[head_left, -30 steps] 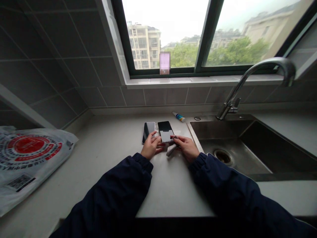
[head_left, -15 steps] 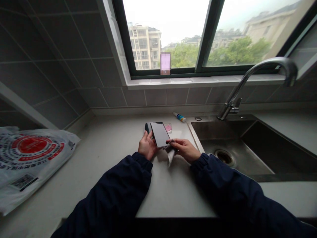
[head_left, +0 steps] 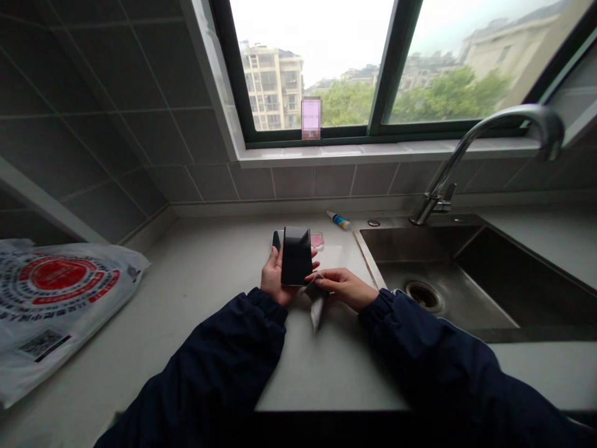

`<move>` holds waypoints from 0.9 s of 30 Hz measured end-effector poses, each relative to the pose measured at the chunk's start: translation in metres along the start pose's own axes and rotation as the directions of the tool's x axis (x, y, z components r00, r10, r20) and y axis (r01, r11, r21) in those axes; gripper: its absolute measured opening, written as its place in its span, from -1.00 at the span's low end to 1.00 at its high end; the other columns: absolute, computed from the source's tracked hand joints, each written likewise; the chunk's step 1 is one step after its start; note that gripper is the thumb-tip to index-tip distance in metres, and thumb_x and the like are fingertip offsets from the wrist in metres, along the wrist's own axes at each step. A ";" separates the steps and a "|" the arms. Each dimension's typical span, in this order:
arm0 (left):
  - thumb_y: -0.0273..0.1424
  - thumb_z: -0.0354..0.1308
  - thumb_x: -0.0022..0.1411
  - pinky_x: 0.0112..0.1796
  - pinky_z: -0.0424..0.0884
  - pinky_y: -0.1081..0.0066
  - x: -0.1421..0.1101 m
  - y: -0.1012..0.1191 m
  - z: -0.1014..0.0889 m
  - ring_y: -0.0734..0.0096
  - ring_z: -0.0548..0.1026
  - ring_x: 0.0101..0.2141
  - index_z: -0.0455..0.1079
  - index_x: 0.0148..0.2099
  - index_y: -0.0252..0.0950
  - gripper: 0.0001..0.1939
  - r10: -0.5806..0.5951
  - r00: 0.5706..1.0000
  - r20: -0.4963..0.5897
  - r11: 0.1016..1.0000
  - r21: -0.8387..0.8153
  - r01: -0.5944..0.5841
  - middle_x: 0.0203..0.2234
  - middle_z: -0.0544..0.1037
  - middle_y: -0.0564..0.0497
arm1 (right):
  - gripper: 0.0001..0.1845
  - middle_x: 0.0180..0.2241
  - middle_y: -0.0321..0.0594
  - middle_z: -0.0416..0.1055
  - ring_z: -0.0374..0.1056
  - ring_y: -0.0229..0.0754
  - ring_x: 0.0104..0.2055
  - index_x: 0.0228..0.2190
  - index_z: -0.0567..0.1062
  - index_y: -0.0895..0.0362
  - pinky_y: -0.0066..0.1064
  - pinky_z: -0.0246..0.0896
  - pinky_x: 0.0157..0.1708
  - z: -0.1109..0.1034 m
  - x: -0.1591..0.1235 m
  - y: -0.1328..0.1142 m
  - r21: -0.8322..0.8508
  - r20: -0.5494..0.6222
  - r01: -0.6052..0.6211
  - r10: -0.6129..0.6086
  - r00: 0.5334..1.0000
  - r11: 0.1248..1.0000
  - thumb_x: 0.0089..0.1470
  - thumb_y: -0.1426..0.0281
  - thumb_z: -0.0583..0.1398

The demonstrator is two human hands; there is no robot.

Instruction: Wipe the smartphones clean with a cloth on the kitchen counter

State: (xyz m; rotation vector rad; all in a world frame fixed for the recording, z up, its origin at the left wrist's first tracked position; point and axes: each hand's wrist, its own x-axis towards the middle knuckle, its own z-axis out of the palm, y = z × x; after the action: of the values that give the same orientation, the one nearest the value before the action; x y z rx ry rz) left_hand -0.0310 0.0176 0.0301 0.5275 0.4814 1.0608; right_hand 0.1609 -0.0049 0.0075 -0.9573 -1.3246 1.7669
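A phone [head_left: 296, 258] with a dark, glossy face toward me lies in my left hand [head_left: 275, 277], whose fingers wrap its left side and show beyond its right edge. Pinched between the thumb and fingers of my right hand [head_left: 347, 285] is a greyish cloth [head_left: 317, 306], which hangs down by the phone's lower right corner. Behind the phone, a second flat dark device [head_left: 277, 239] rests on the counter, mostly hidden. Beside it lies a small clear case with something pink [head_left: 317, 241], partly covered by my left fingers.
A small white and blue tube [head_left: 338, 219] lies on the counter [head_left: 209, 267] near the sink's corner. To the right are the steel sink [head_left: 471, 289] and its curved faucet [head_left: 471, 140]. A printed plastic bag [head_left: 60, 305] stands at the left. The window is ahead.
The phone has turned in my left hand: its surface looked light grey before and now appears black. My right hand stays beside it, with the cloth hanging slightly lower.
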 end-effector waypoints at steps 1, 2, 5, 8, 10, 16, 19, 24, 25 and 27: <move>0.03 -0.31 0.44 -0.21 0.52 0.05 0.000 0.001 -0.001 -0.03 0.63 -0.18 0.00 0.47 -0.27 -0.26 0.013 1.000 -0.008 1.000 -0.003 -0.014 0.05 0.52 -0.38 | -0.47 -0.33 -0.20 0.59 0.44 -0.30 -0.44 -0.09 0.64 0.13 -0.52 0.32 -0.51 0.000 0.000 -0.001 -0.010 0.002 -0.007 0.007 1.000 1.000 -0.04 0.08 0.43; 0.04 -0.30 0.44 -0.21 0.53 0.04 0.000 0.001 -0.001 -0.02 0.63 -0.20 0.02 0.46 -0.28 -0.26 0.029 0.999 -0.016 1.000 -0.002 -0.029 0.04 0.53 -0.37 | -0.45 -0.32 -0.20 0.60 0.45 -0.29 -0.45 -0.05 0.63 0.12 -0.51 0.35 -0.50 -0.001 0.000 -0.001 -0.020 0.000 -0.016 0.016 1.000 1.000 -0.03 0.08 0.42; 0.07 -0.28 0.42 -0.16 0.51 -0.01 0.000 0.003 -0.001 0.00 0.63 -0.22 0.05 0.45 -0.28 -0.24 0.074 0.997 -0.029 0.997 0.010 -0.073 0.01 0.55 -0.36 | -0.44 -0.30 -0.18 0.61 0.50 -0.26 -0.47 0.01 0.59 0.10 -0.46 0.45 -0.50 -0.003 -0.002 -0.006 -0.047 -0.046 -0.051 0.049 0.998 0.998 0.04 0.07 0.38; 0.11 -0.23 0.40 -0.15 0.51 0.01 0.000 0.005 0.000 0.02 0.63 -0.24 0.09 0.44 -0.31 -0.21 0.106 0.993 -0.049 0.994 0.024 -0.105 0.01 0.55 -0.37 | -0.52 -0.27 -0.14 0.63 0.51 -0.26 -0.51 0.01 0.59 0.09 -0.44 0.48 -0.53 -0.006 -0.003 -0.011 -0.056 -0.107 -0.071 0.065 0.992 0.996 0.14 0.10 0.33; 0.11 -0.22 0.39 -0.18 0.52 0.05 0.000 0.006 0.000 0.01 0.63 -0.23 0.12 0.42 -0.33 -0.21 0.125 0.989 -0.074 0.992 0.039 -0.122 0.02 0.54 -0.37 | -0.52 -0.24 -0.15 0.63 0.53 -0.24 -0.49 0.09 0.53 0.05 -0.44 0.49 -0.53 -0.007 -0.004 -0.015 -0.052 -0.138 -0.071 0.063 0.988 0.996 0.20 0.13 0.28; 0.08 -0.21 0.40 -0.18 0.53 0.04 0.001 0.009 -0.002 -0.02 0.63 -0.21 0.17 0.39 -0.36 -0.23 0.169 0.980 -0.101 0.985 0.050 -0.165 0.02 0.54 -0.38 | -0.54 -0.15 -0.18 0.61 0.58 -0.20 -0.32 0.17 0.47 -0.01 -0.36 0.55 -0.31 -0.006 -0.003 -0.025 0.062 -0.332 0.063 -0.039 0.942 0.996 0.26 0.22 0.23; 0.09 -0.20 0.39 -0.20 0.54 0.05 0.001 0.009 -0.002 -0.01 0.63 -0.22 0.18 0.38 -0.35 -0.23 0.159 0.982 -0.097 0.987 0.055 -0.154 0.02 0.54 -0.38 | -0.57 -0.19 -0.22 0.61 0.54 -0.24 -0.34 0.11 0.52 0.01 -0.40 0.52 -0.31 -0.008 0.000 -0.026 0.106 -0.460 0.167 -0.101 0.882 0.980 0.22 0.24 0.26; 0.10 -0.21 0.39 -0.23 0.54 0.08 -0.001 0.007 0.000 0.01 0.63 -0.23 0.16 0.39 -0.34 -0.23 0.102 0.993 -0.051 0.993 0.069 -0.099 0.03 0.53 -0.38 | -0.54 -0.18 -0.25 0.61 0.49 -0.26 -0.35 0.09 0.55 0.03 -0.45 0.45 -0.38 -0.017 0.005 -0.025 0.163 -0.652 0.287 -0.115 0.750 0.944 0.17 0.22 0.28; 0.10 -0.22 0.39 -0.23 0.54 0.08 -0.002 0.007 0.001 0.01 0.63 -0.23 0.16 0.39 -0.33 -0.23 0.088 0.995 -0.043 0.994 0.073 -0.085 0.03 0.53 -0.37 | -0.53 -0.15 -0.26 0.60 0.48 -0.27 -0.35 0.09 0.54 0.02 -0.48 0.43 -0.40 -0.019 0.006 -0.025 0.170 -0.677 0.309 -0.117 0.727 0.936 0.16 0.21 0.28; 0.09 -0.25 0.40 -0.24 0.55 0.08 -0.003 0.006 0.002 0.02 0.63 -0.24 0.15 0.40 -0.32 -0.23 0.066 0.997 -0.026 0.994 0.087 -0.064 0.04 0.53 -0.37 | -0.52 -0.10 -0.26 0.59 0.47 -0.28 -0.33 0.10 0.53 0.02 -0.51 0.40 -0.42 -0.024 0.007 -0.026 0.184 -0.724 0.358 -0.119 0.679 0.915 0.16 0.20 0.27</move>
State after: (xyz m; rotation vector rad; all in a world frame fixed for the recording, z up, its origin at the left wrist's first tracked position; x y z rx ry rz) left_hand -0.0349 0.0167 0.0360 0.6082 0.5405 1.1147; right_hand 0.1814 0.0176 0.0266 -1.0597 -0.6065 1.1540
